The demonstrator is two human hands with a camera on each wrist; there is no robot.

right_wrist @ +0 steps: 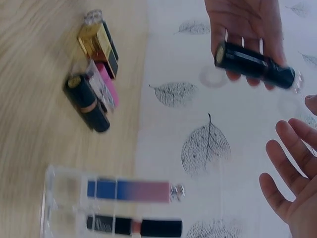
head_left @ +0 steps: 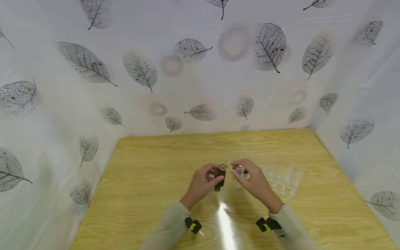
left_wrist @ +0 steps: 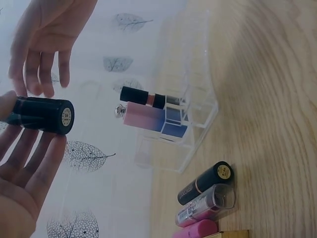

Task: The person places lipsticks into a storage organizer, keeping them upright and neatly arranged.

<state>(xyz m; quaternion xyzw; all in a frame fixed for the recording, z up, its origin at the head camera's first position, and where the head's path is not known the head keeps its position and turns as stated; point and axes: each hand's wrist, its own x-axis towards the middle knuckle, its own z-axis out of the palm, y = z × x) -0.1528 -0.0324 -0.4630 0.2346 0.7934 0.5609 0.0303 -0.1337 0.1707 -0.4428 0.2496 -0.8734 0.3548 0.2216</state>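
Observation:
My left hand grips a black lipstick tube between thumb and fingers, above the table. A round pale label shows on one end of the tube, and a clear, faceted-looking tip on the other. Close by on the right, my right hand has its fingers spread and loosely bent, with nothing held in it. Below the hands is a clear acrylic organizer. Standing in its slots are a pink-and-blue tube with a jewelled top and a slim black tube.
On the wooden table, left of the organizer, several cosmetics form a row: a black lipstick, a clear-capped tube, a pink tube and a gold item. A leaf-patterned curtain surrounds the table's back and sides.

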